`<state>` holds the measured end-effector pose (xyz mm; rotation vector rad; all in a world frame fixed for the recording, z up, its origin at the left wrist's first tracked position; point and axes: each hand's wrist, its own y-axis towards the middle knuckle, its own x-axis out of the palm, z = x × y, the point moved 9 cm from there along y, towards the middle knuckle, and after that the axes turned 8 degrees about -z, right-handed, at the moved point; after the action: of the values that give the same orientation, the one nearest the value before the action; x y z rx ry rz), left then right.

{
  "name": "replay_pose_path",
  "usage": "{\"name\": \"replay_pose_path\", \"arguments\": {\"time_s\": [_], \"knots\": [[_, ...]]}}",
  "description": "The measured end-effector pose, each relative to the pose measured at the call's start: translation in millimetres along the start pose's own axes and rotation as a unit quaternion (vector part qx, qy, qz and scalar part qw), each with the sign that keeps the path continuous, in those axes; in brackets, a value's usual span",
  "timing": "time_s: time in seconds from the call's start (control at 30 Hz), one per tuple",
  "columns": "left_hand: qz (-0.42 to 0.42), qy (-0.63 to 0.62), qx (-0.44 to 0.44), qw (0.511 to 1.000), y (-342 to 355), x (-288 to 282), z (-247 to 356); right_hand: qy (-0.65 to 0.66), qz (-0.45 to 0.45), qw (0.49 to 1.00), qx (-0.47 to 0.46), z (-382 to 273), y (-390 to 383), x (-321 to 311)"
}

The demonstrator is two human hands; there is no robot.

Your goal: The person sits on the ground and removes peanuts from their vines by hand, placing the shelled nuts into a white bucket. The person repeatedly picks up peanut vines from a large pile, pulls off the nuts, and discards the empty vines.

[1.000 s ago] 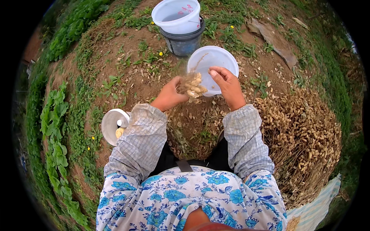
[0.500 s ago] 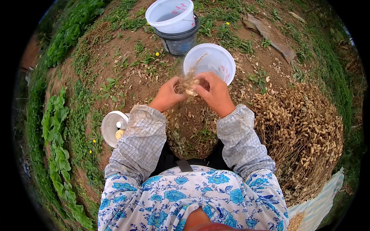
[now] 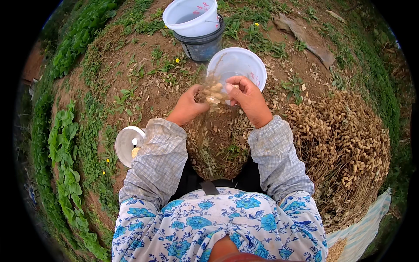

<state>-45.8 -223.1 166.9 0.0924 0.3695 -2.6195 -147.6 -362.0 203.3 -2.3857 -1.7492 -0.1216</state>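
Observation:
My left hand (image 3: pixel 189 105) is closed round a dried peanut plant (image 3: pixel 213 94), whose roots and pale pods stick out toward the right and are partly smeared by motion. Just right of the pods, my right hand (image 3: pixel 248 100) pinches a peanut (image 3: pixel 236 86) between thumb and fingers, apart from the plant. Both hands are over the near side of a white bucket (image 3: pixel 240 61), which stands tilted toward me on the soil. Its bottom is partly hidden by the right hand.
A large heap of peanut plants (image 3: pixel 345 153) lies at the right, beside a striped sheet (image 3: pixel 362 231). Farther off, a white bucket (image 3: pixel 185 28) sits in a dark bucket (image 3: pixel 203 50). A small white tub (image 3: pixel 124 142) is by my left forearm. Leafy greens (image 3: pixel 65 148) line the left.
My right hand has pulled away from the pods to the right and now holds a peanut. The left hand keeps hold of the plant and has shifted only slightly.

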Motion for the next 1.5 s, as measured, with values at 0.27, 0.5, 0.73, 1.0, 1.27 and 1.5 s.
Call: {"name": "replay_pose_path", "arguments": {"time_s": [0.27, 0.5, 0.73, 1.0, 1.27, 1.5], "knots": [[-0.009, 0.045, 0.023, 0.999, 1, 5, 6, 0.054, -0.004, 0.997, 0.054, 12, -3, 8], [0.011, 0.001, 0.017, 1.0, -7, 5, 17, 0.242, 0.076, 0.966, 0.052, 9, -3, -21], [0.039, 0.081, 0.046, 0.995, -2, 3, 16, -0.196, 0.03, 0.979, -0.043, 2, 0, 4], [0.086, 0.125, 0.068, 0.986, -1, -1, 8, -0.385, 0.078, 0.907, -0.151, -26, -15, 21], [0.072, 0.053, 0.027, 0.996, -9, -3, 16, -0.353, 0.199, 0.904, -0.137, -38, 3, -33], [0.052, -0.004, 0.029, 0.998, -10, -6, 14, -0.303, 0.033, 0.951, -0.058, -16, 10, -24]]}}
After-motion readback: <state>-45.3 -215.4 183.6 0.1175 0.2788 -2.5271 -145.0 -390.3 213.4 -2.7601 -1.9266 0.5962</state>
